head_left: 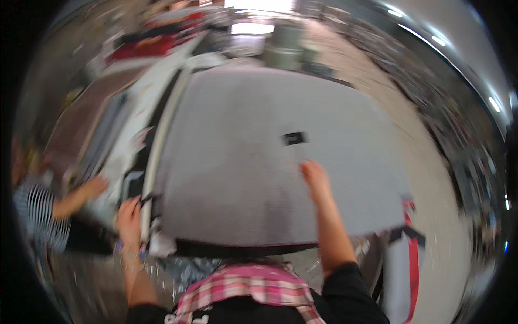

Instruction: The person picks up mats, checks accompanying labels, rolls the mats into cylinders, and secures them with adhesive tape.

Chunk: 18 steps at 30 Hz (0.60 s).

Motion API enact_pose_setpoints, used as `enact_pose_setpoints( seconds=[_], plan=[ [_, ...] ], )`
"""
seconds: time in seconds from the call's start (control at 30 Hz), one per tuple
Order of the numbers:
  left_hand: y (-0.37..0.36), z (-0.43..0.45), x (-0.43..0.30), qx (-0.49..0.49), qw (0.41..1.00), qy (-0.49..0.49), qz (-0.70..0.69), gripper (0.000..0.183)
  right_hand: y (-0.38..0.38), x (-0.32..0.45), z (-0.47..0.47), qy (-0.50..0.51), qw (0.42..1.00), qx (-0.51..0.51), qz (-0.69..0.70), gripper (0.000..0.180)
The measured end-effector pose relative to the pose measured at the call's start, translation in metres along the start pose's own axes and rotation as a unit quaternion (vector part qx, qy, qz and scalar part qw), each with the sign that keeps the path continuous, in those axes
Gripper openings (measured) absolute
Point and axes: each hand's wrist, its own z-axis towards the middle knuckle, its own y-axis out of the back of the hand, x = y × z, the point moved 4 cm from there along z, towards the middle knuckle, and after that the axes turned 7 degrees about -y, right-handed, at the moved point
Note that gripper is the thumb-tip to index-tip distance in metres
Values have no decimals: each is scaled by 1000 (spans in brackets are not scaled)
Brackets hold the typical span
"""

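Observation:
A large grey textured sheet [251,121], probably a mat or fabric, lies spread out before me. My right hand [315,178] is over its right half, fingers drawn together. Just beyond those fingertips is a small black rectangular patch [294,138] with a pale mark. Blur hides whether a thin clear thing joins the fingers to the patch. At the left edge of the sheet, my left hand [130,212] is beside a long pale tube or rail [156,150]. A small dark object [146,198], perhaps a tool, juts from its fingers.
Left of the rail runs a white table [133,109] bearing brown and grey sheets. A co-worker's hand [95,187] reaches over it, close to my left hand. Green drums [283,46] stand beyond the sheet. A grey piece with a red strip [412,279] hangs at lower right.

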Motion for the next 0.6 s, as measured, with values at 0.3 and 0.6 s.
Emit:
enact_pose_setpoints(
  seconds=[0.3,0.6],
  plan=[
    [-3,-44,137,46,979,114,162,26,-36,-61,-89,-69,990,118,41,33],
    [-80,-33,-7,22,996,33,-75,30,93,-42,-84,-45,997,-41,-40,35]
  ],
)
